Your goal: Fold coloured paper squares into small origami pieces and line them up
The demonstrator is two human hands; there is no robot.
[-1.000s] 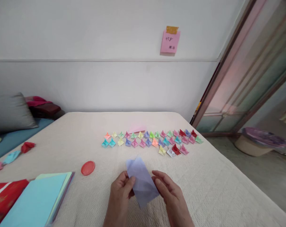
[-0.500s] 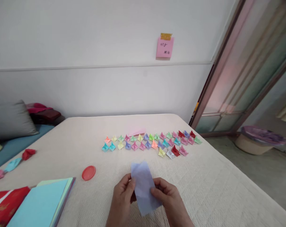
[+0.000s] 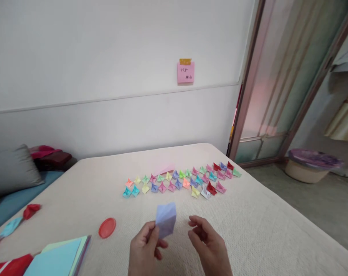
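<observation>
A cream-covered surface (image 3: 266,226) spreads across the lower frame, carrying a stack of coloured paper (image 3: 54,257) at lower left. At bottom centre, the left hand (image 3: 145,245) pinches a lavender paper (image 3: 166,219) by its left edge, while the right hand (image 3: 210,243) sits apart from it, loosely curled and unclosed. Small folded papers (image 3: 178,184) line the centre in rows.

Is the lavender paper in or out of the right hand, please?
Out: the left hand pinches the paper; the right hand is clearly apart.
</observation>
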